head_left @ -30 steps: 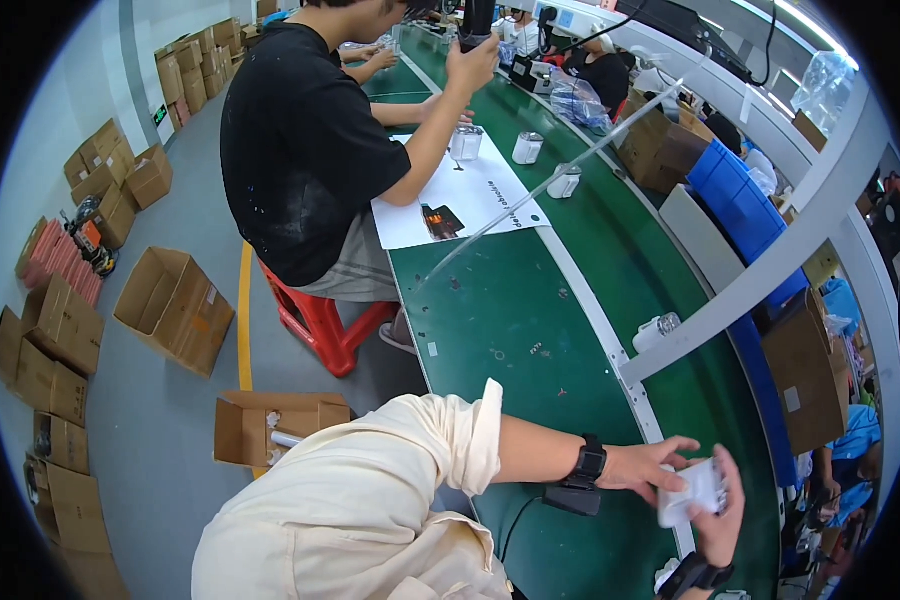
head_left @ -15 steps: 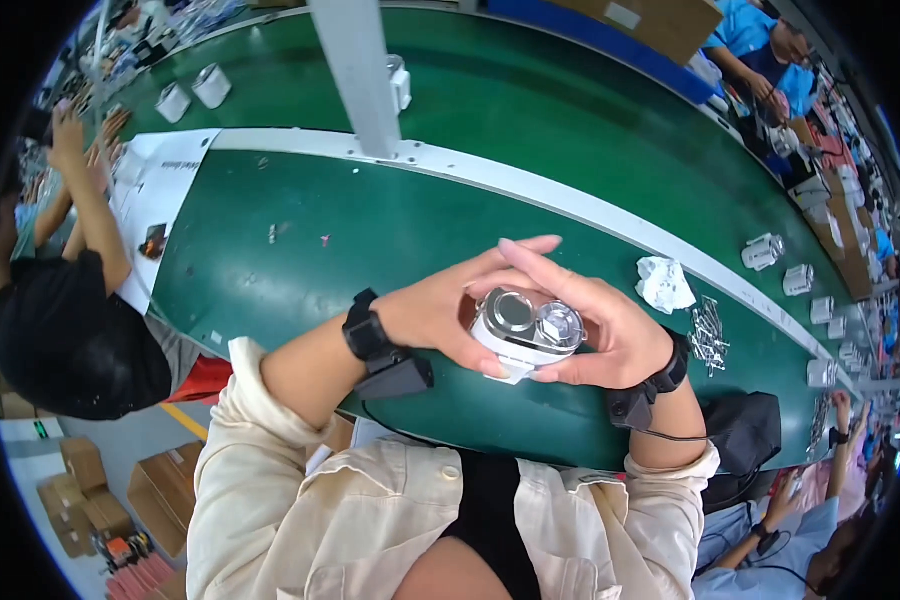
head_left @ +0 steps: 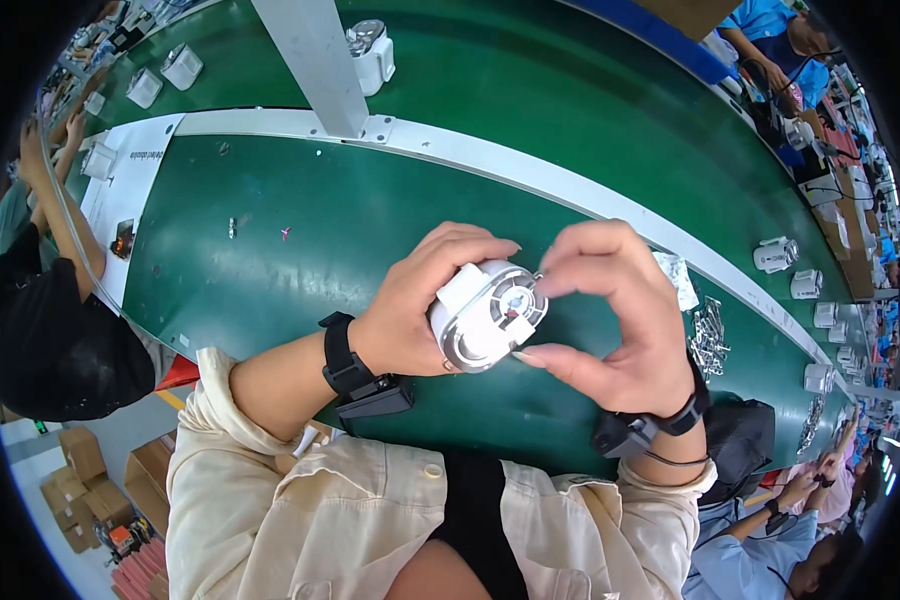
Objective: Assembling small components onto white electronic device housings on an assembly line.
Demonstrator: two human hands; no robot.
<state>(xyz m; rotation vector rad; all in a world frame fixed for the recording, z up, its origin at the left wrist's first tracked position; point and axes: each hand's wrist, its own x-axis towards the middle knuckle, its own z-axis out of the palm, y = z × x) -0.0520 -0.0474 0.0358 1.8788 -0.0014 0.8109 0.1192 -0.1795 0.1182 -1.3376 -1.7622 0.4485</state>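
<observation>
Head view: round white ribbed plastic housing (head_left: pixel 487 313) between both hands (head_left: pixel 530 310).

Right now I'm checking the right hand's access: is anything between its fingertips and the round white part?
Nothing visible: the left hand holds the round white part, and the right hand pinches at its rim directly.

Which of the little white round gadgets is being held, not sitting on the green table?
The white gadget in the middle, gripped by the left hand and touched by the right hand. The other gadgets sit on the green table.
</observation>
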